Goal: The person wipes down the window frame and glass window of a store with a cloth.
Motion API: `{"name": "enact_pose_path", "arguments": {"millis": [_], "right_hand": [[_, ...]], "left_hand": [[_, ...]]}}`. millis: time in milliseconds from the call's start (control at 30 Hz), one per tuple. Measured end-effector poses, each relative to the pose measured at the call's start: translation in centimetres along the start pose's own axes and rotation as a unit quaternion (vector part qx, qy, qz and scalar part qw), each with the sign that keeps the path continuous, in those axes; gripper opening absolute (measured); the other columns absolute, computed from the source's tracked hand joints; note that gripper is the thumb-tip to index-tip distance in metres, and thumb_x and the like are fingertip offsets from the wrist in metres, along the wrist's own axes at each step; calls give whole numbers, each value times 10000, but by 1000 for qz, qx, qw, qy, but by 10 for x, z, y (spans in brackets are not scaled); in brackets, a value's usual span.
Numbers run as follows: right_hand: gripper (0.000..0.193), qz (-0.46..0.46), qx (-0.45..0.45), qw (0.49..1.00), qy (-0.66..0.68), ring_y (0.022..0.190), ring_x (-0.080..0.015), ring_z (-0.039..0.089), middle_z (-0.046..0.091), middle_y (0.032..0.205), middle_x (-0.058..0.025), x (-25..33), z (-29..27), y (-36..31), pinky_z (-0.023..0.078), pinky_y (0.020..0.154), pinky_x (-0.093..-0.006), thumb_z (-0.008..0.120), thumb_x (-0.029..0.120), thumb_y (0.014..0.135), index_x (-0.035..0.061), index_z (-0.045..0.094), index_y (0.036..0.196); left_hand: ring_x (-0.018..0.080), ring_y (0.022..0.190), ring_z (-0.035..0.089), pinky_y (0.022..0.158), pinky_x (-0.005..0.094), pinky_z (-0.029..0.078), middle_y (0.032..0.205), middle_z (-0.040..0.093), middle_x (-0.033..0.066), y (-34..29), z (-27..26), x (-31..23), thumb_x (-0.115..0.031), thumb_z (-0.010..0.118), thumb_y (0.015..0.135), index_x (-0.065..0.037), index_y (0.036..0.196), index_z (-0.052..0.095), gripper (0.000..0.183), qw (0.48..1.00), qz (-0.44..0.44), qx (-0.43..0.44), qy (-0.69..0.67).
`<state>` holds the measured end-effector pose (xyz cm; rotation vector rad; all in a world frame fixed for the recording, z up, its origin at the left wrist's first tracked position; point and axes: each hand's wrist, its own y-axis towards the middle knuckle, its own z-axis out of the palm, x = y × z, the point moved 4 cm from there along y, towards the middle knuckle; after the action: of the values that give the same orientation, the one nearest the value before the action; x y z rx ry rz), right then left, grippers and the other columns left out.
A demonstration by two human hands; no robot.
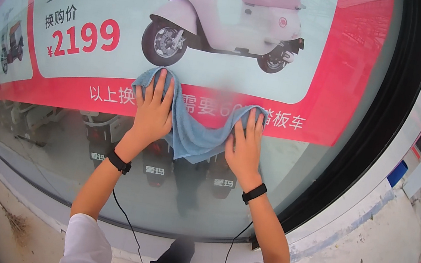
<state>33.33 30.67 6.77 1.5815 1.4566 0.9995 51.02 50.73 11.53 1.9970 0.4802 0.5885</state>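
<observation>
A blue cloth (194,135) lies against a large window pane (276,167), sagging in folds between my two hands. My left hand (152,114) presses the cloth's left end to the glass with its fingers pointing up. Lower and to the right, my right hand (244,150) holds the other end flat on the pane in the same way. Some cloth shows above and around the fingertips of both hands. The palms are hidden. Each wrist wears a black band.
A poster with a pink scooter (227,24) covers the upper glass, with a red strip (329,112) along its border. Parked scooters show dimly through the pane. A dark frame (383,120) bounds the right side. Below are a ledge and pale pavement (367,255); a twig broom (14,221) lies left.
</observation>
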Motion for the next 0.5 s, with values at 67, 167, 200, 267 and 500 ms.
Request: {"name": "enact_pose_path", "arguments": {"millis": [67,167,200,267,500], "right_hand": [[486,0,-7,1000,-3,1447,-592,243,294,1589,-308,-18,-26,5,289,1165,-609,591,44,869,-5,542,1349],[465,9,-49,999,-4,1442,-595,247,314,1575,-319,-36,-61,43,315,1164,-581,575,61,901,-14,532,1359],[471,16,-64,998,-5,1444,-599,238,306,1579,-319,-40,-63,61,313,1165,-579,566,67,914,-13,525,1376],[490,12,-85,996,3,1445,-601,231,294,1587,-316,-40,-77,106,304,1163,-593,569,81,919,-6,511,1397],[539,-64,-90,993,-51,1438,-595,251,308,1587,-301,-4,-54,123,260,1130,-698,603,122,889,20,495,1407]], "left_hand": [[486,1497,193,1137,700,104,1649,177,286,7,-6,-12,-189,546,850,33,1526,355,737,1000,19,-5,-19],[447,1514,189,1150,691,97,1668,179,230,26,-9,-11,-248,562,876,-24,1561,340,754,1000,27,-6,-12],[447,1514,189,1150,691,97,1668,179,230,36,-13,-6,-248,562,876,-24,1561,340,754,1000,28,-5,-11],[413,1527,184,1162,680,88,1677,184,190,70,-35,-5,-261,556,891,-49,1569,341,741,999,16,-27,-39],[365,1529,213,1186,637,90,1673,218,167,112,-30,-30,-248,535,882,-61,1564,361,728,987,-14,-157,10]]}}
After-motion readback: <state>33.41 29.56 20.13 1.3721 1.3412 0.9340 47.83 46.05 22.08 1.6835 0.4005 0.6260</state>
